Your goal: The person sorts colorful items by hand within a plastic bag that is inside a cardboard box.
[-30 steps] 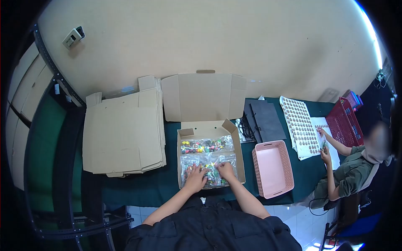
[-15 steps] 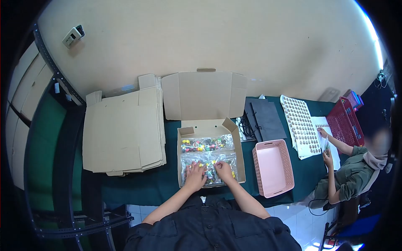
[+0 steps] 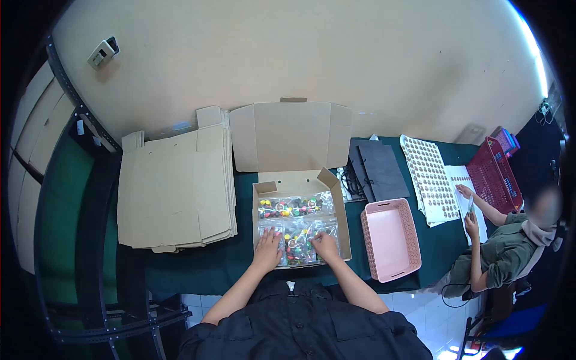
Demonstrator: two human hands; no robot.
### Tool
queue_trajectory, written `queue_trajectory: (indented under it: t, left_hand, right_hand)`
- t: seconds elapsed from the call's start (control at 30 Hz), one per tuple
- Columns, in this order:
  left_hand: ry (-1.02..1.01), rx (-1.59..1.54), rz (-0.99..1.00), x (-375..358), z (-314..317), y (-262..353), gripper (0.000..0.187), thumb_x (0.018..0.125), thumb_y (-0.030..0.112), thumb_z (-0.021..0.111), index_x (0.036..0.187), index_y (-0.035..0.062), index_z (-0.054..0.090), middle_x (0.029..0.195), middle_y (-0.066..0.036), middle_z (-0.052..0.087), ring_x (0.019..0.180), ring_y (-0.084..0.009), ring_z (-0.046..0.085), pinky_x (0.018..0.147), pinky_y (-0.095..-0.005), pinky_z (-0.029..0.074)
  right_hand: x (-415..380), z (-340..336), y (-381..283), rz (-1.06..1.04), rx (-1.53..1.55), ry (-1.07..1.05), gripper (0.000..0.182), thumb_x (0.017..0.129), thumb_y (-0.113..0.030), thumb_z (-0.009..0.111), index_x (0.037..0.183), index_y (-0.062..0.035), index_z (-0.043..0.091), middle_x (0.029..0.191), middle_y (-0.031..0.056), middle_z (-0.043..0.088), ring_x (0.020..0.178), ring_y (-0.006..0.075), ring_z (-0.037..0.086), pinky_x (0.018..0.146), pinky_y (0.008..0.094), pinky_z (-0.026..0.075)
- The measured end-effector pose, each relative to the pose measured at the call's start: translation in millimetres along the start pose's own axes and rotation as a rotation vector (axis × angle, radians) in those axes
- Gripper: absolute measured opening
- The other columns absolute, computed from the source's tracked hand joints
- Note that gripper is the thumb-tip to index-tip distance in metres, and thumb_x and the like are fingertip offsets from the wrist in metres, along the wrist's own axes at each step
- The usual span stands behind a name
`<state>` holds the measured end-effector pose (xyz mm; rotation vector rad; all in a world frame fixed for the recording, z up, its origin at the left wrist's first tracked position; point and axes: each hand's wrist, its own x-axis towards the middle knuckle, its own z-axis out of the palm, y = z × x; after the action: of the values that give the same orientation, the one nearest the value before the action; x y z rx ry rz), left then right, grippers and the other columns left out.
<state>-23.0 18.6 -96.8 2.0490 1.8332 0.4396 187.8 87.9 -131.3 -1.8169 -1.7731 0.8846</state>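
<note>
In front of me an open cardboard box (image 3: 344, 219) holds clear plastic bags of small colourful pieces. One row of bags (image 3: 295, 207) lies at the back, and more bags (image 3: 298, 245) lie in the front half. My left hand (image 3: 267, 249) rests flat on the front bags at the left, fingers spread. At the front right, my right hand (image 3: 326, 247) has its fingers bent and pinched together at a plastic bag. The pieces under both hands are partly hidden.
Left of the box stands a stack of flattened cardboard boxes (image 3: 177, 192). To the right are a pink basket (image 3: 393, 240), black paper bags (image 3: 384, 171) and sticker sheets (image 3: 429, 180). A co-worker (image 3: 504, 258) sits at the right beside a dark red basket (image 3: 495, 174).
My left hand has slid left across the front bags, uncovering the colourful pieces in the middle. My right hand has shifted slightly to the right. The co-worker's hands have moved a little.
</note>
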Motion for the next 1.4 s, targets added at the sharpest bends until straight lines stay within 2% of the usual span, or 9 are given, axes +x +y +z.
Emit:
queue_trajectory:
  t: [0.07, 0.2, 0.27, 0.37, 0.47, 0.67, 0.87, 1.1, 1.4]
  left_hand:
    - [-0.03, -0.037, -0.019, -0.5, 1.7, 3.6, 0.05, 0.078, 0.02, 0.055, 0.124, 0.0065, 0.041, 0.137, -0.023, 0.025, 0.128, -0.041, 0.021, 0.103, -0.0479, 0.023]
    - [-0.07, -0.032, -0.053, -1.5, 4.0, 2.1, 0.05, 0.08, 0.023, 0.054, 0.126, 0.0081, 0.039, 0.138, -0.023, 0.023, 0.128, -0.0413, 0.021, 0.104, -0.0466, 0.021]
    - [-0.058, -0.039, -0.055, -2.2, 3.7, 1.3, 0.05, 0.081, 0.023, 0.053, 0.126, 0.0082, 0.039, 0.138, -0.023, 0.023, 0.128, -0.0411, 0.021, 0.104, -0.0469, 0.021]
    - [-0.06, -0.049, -0.06, -1.7, 5.5, 0.2, 0.05, 0.08, 0.024, 0.054, 0.126, 0.0089, 0.039, 0.137, -0.023, 0.023, 0.128, -0.042, 0.02, 0.104, -0.0475, 0.02]
    - [-0.077, -0.017, -0.078, -2.3, 3.1, 2.4, 0.051, 0.08, 0.025, 0.053, 0.127, 0.0099, 0.039, 0.137, -0.023, 0.024, 0.127, -0.0429, 0.02, 0.104, -0.0481, 0.019]
    - [-0.082, -0.007, -0.076, -2.5, 5.2, 1.2, 0.051, 0.08, 0.025, 0.053, 0.127, 0.0108, 0.039, 0.138, -0.022, 0.023, 0.128, -0.0428, 0.019, 0.104, -0.049, 0.019]
    - [-0.113, 0.011, -0.085, -3.7, 5.5, 1.7, 0.052, 0.08, 0.026, 0.053, 0.128, 0.0109, 0.037, 0.139, -0.021, 0.022, 0.129, -0.042, 0.017, 0.103, -0.0506, 0.018]
    - [-0.132, 0.027, -0.085, -2.0, 3.4, 2.4, 0.054, 0.082, 0.029, 0.051, 0.13, 0.011, 0.035, 0.139, -0.022, 0.019, 0.129, -0.0427, 0.015, 0.103, -0.052, 0.017]
    - [-0.006, 0.01, -0.029, 42.1, -5.3, -2.9, 0.053, 0.084, 0.03, 0.048, 0.131, 0.0092, 0.033, 0.141, -0.02, 0.015, 0.131, -0.0403, 0.011, 0.104, -0.0514, 0.016]
  right_hand:
    - [-2.8, -8.4, -11.8, 0.089, -0.056, -0.18, 0.023, 0.072, -0.024, 0.064, 0.08, -0.0025, 0.063, 0.065, 0.0122, 0.061, 0.062, 0.0273, 0.061, 0.06, 0.036, 0.047]
    - [4.5, 1.8, 0.0, 0.101, -0.085, -0.139, 0.019, 0.071, -0.021, 0.063, 0.08, -0.004, 0.064, 0.065, 0.0129, 0.061, 0.064, 0.0276, 0.062, 0.063, 0.0371, 0.047]
    - [5.2, -5.6, -5.0, 0.101, -0.141, -0.137, 0.021, 0.073, -0.024, 0.061, 0.086, -0.007, 0.062, 0.079, 0.0171, 0.064, 0.079, 0.0344, 0.061, 0.07, 0.0432, 0.047]
    - [4.1, -14.8, -11.8, 0.168, -0.107, -0.177, 0.027, 0.074, -0.025, 0.061, 0.094, -0.0071, 0.058, 0.088, 0.0178, 0.062, 0.085, 0.035, 0.059, 0.073, 0.043, 0.046]
    - [5.9, -4.9, 4.8, 0.031, -0.102, 0.118, 0.03, 0.074, -0.025, 0.064, 0.093, -0.0027, 0.054, 0.079, 0.0171, 0.062, 0.08, 0.0323, 0.06, 0.07, 0.0398, 0.046]
    - [-1.1, -17.6, -2.1, 0.137, -0.137, -0.096, 0.027, 0.073, -0.023, 0.063, 0.088, -0.0017, 0.057, 0.084, 0.0199, 0.061, 0.082, 0.035, 0.059, 0.072, 0.041, 0.046]
    - [13.5, -13.0, 17.9, 0.113, -0.156, -0.114, 0.016, 0.076, -0.02, 0.055, 0.079, -0.0056, 0.061, 0.08, 0.02, 0.061, 0.084, 0.0353, 0.058, 0.071, 0.0434, 0.047]
    - [8.4, -33.2, -7.3, 0.129, -0.217, -0.063, 0.028, 0.07, -0.021, 0.065, 0.092, -0.0046, 0.057, 0.084, 0.0173, 0.061, 0.083, 0.0336, 0.059, 0.071, 0.0417, 0.046]
    - [42.2, -18.5, -28.7, -0.318, -0.177, 0.003, 0.033, 0.08, -0.021, 0.058, 0.106, -0.0029, 0.052, 0.11, 0.0219, 0.05, 0.104, 0.0369, 0.046, 0.086, 0.0425, 0.039]
